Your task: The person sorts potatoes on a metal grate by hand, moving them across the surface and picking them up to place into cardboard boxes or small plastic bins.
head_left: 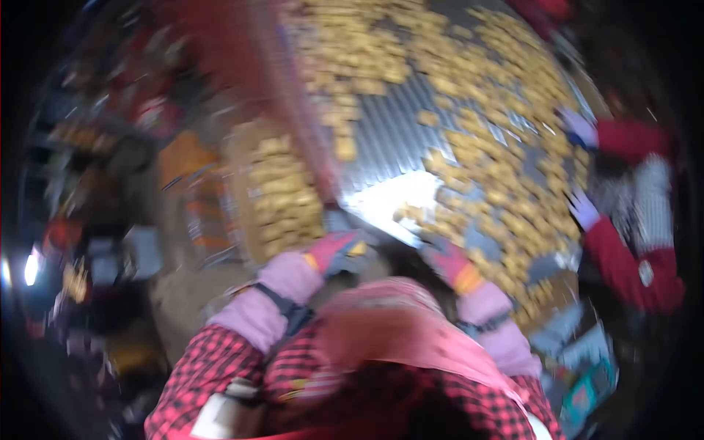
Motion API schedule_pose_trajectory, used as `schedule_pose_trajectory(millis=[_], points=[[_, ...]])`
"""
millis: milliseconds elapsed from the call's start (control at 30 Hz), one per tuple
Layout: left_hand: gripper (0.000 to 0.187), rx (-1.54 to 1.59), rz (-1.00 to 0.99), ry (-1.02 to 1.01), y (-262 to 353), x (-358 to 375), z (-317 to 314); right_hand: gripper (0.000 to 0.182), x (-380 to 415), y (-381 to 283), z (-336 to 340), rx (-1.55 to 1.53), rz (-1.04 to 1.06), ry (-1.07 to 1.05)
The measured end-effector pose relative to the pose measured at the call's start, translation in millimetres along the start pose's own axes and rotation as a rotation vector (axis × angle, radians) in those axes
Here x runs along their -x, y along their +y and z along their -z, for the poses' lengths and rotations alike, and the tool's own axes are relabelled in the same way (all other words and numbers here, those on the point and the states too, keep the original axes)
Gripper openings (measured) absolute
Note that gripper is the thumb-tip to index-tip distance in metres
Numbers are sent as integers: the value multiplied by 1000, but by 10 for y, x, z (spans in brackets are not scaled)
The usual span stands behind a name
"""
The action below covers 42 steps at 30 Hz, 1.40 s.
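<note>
My left hand [341, 253], in a pink and grey glove with an orange cuff, is between the carton of potatoes and the near end of the sorting table. A small yellowish patch [357, 249] shows at its fingers; blur hides whether it is a potato. My right hand [449, 262], gloved alike, is at the table's near edge beside loose yellow potatoes [506, 213]. Its fingers are smeared and partly dark, so their grip does not show. Potatoes lie spread over the ribbed metal surface [392, 125] ahead. More potatoes [282, 194] fill the carton on the left.
Across the table's right side, a co-worker's gloved hands [583, 209] reach among the potatoes. A red side wall [257, 81] borders the table on the left. An orange crate-like object [205, 198] stands left of the carton [238, 161]. Teal and grey items lie at lower right.
</note>
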State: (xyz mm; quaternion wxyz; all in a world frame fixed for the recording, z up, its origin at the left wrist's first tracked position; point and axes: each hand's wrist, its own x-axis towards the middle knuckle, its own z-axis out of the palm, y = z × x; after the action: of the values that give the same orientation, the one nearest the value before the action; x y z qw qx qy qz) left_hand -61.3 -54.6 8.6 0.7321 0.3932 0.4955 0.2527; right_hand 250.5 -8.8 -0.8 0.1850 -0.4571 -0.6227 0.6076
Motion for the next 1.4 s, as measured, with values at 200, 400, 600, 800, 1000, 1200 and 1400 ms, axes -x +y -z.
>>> schedule_pose_trajectory(millis=[200, 400, 600, 800, 1000, 1200, 1400], points=[[26, -721, -232, 268, 349, 656, 691, 43, 97, -167, -92, 1, -107, 53], [34, -964, -325, 1214, 595, 638, 2505, 43, 72, -60, -394, 145, -4, 18], [45, 388, -294, 514, -86, 417, 1383, 48, 508, -218, -280, 143, -291, 75], [50, 319, 11, -196, 258, -223, -1, 57, 662, 518, 487, 195, -240, 593], [52, -979, -750, 405, 504, -1124, -241, 87, -61, 596, 413, 1057, -329, 542], [59, -1300, -710, 607, 598, -1387, -64, 55, -659, 10, 707, 387, 325, 229], [56, -1313, -531, 544, 807, -1391, -131, 78, -1887, -465, 1993, 730, 333, 731]])
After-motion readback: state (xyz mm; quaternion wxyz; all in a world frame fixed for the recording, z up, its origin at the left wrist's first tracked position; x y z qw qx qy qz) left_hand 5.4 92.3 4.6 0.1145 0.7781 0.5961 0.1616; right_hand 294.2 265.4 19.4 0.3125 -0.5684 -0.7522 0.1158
